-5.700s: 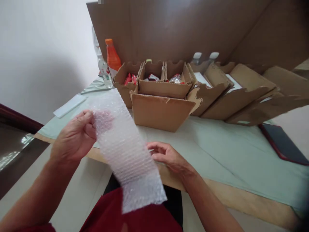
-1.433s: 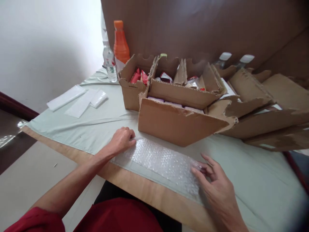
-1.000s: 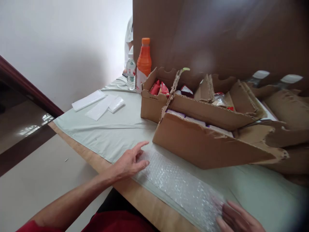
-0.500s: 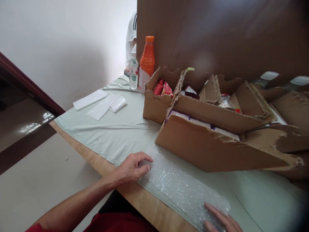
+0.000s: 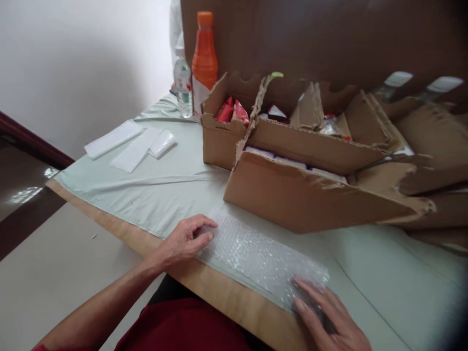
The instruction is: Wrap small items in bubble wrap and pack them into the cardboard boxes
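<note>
A clear strip of bubble wrap (image 5: 256,253) lies flat along the near edge of the table, on a pale green cloth (image 5: 161,190). My left hand (image 5: 185,240) rests on the strip's left end, fingers loosely stretched and holding nothing. My right hand (image 5: 325,317) lies on the strip's right end with its fingers flat and spread. Just beyond the strip stands an open cardboard box (image 5: 292,195) with white and purple packs showing at its rim.
Behind it are more cardboard compartments (image 5: 223,136) with red packets, then an orange bottle (image 5: 203,58) and a small water bottle (image 5: 182,87). Three flat clear strips (image 5: 131,146) lie at the table's far left. Another person's white sleeve (image 5: 176,24) shows behind the bottles.
The bubble wrap, held up in both hands earlier, now lies flat on the table. My left hand's fingers have stretched out a little on its left end; my right hand stays on the right end.
</note>
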Tool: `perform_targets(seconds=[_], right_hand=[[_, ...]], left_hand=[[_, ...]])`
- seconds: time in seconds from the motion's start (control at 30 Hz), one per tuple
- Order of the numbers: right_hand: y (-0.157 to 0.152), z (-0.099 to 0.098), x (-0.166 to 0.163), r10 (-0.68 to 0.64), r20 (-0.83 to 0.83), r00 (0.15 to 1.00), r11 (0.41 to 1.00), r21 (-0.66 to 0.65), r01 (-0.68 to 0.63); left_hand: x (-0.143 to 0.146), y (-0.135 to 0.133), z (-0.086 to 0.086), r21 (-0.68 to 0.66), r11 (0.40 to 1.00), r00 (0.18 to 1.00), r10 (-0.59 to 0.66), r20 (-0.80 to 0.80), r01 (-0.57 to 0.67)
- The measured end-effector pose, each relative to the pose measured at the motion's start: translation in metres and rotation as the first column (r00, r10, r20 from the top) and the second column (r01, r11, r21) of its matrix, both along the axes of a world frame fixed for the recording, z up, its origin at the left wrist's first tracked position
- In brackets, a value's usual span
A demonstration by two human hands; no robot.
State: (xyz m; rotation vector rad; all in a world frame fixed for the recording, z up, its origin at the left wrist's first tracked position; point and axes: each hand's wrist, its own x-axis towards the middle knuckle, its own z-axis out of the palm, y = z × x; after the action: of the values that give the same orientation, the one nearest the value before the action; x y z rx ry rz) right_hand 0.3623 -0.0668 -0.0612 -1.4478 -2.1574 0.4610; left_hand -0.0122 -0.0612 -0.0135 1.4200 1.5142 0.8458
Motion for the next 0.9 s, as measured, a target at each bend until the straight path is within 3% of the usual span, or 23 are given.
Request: perform_targets(seconds=[0.23, 0.47, 0.67, 0.9], right_hand=[[-0.002, 0.013, -0.012, 0.068, 0.073, 0.995, 0.980, 0.183, -0.080], [0.000, 0.023, -0.016, 0.048, 0.141, 0.989, 0.960, 0.266, -0.084], [0.000, 0.028, -0.016, 0.055, 0.104, 0.993, 0.964, 0.255, -0.080], [0.001, 0.035, -0.020, 0.077, 0.057, 0.995, 0.975, 0.206, -0.087]], left_hand=[[0.004, -0.011, 0.007, -0.015, 1.000, 0.996, -0.013, -0.092, 0.011], [0.008, -0.012, 0.007, 0.010, 1.000, 0.987, -0.028, -0.160, 0.030], [0.008, -0.014, 0.011, -0.007, 0.999, 0.984, -0.046, -0.172, 0.046], [0.009, -0.016, 0.016, 0.061, 0.996, 0.980, -0.046, -0.192, 0.059]])
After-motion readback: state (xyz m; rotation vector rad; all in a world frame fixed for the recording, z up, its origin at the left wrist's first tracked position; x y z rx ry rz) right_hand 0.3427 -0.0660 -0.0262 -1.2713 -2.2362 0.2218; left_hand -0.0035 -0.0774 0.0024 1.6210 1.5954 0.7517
